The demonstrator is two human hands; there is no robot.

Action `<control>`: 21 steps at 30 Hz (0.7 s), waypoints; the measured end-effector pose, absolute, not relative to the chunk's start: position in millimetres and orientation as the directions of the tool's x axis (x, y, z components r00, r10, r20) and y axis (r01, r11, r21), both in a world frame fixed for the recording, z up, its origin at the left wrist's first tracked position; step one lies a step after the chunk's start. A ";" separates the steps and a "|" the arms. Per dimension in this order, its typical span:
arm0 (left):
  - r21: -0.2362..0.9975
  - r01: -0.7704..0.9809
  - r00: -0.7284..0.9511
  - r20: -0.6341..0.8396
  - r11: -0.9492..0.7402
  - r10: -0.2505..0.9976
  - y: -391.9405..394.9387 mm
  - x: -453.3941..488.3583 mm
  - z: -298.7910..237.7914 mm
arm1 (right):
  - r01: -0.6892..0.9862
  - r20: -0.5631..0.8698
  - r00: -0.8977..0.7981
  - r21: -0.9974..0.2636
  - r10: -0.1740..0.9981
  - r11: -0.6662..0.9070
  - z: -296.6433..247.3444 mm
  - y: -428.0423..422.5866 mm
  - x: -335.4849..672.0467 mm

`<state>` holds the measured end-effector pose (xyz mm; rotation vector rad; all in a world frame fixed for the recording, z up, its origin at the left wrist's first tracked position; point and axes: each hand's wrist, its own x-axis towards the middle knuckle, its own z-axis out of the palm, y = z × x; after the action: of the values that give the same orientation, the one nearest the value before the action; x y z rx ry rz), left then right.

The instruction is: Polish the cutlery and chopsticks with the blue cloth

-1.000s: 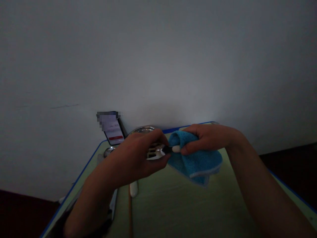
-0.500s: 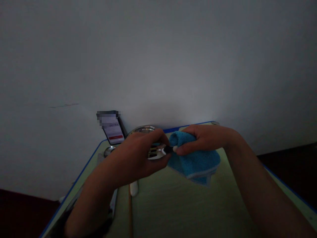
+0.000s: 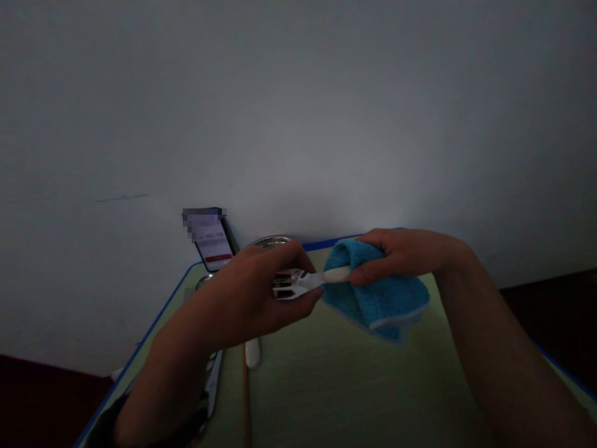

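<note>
My left hand (image 3: 265,289) is closed round the metal head of a fork (image 3: 305,284), its tines showing between thumb and fingers. The fork lies level above the table, its pale handle (image 3: 337,274) pointing right. A blue towel (image 3: 387,298) is wrapped round the handle's far end, and my right hand (image 3: 401,255) pinches the handle through it. The towel's loose corner with a light edge hangs below my right hand. The end of the handle is hidden in the cloth.
A phone (image 3: 215,239) leans on the wall at the back left. Beside it a shiny metal dish (image 3: 273,241) is partly covered by my left hand. On the pale green, blue-edged table (image 3: 349,386) lie a wooden stick (image 3: 245,398), a white handle (image 3: 252,354) and metal cutlery (image 3: 213,382).
My right hand and the blue towel have slid right along the fork, baring more of its pale handle and neck. My left hand has stayed nearly in place.
</note>
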<state>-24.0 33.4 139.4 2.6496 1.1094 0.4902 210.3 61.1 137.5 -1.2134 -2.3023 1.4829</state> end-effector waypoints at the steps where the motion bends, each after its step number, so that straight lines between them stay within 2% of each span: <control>1: 0.328 0.644 0.662 0.213 -0.691 0.718 33.4 -24.2 139.2 | 0.546 -0.291 -0.661 -0.818 0.691 0.179 137.2 61.1 210.6; 13: 0.290 0.653 0.674 0.200 -0.700 0.711 32.3 -18.7 140.4 | 0.581 -0.256 -0.649 -0.775 0.716 0.249 140.1 59.7 206.7; 21: 0.329 0.625 0.679 0.219 -0.708 0.701 32.2 -13.2 140.4 | 0.577 -0.263 -0.672 -0.772 0.692 0.267 140.4 60.5 201.3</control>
<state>-13.2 32.2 140.4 2.6650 1.0684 0.4870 201.3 60.5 140.4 -1.2083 -2.3970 1.3724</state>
